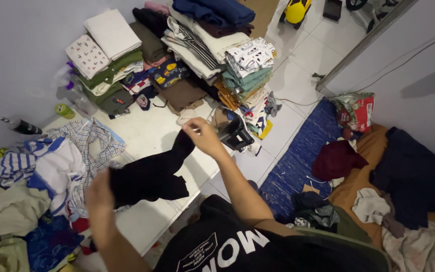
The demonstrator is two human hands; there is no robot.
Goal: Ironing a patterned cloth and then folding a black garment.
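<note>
I hold a black garment (149, 176) stretched between both hands above a white board (147, 131) on the floor. My right hand (203, 135) pinches its upper corner near the board's far side. My left hand (99, 194) grips the lower end, closer to my body. The cloth hangs in a loose fold between them. Behind it stand stacks of folded clothes (197, 45) against the wall.
A heap of unfolded clothes (36, 176), with checked and striped shirts, lies at the left. At the right are a blue rug (303, 151), more loose garments on an orange sheet (414, 176) and a red bag (356, 111). A spray bottle (74, 93) stands by the wall.
</note>
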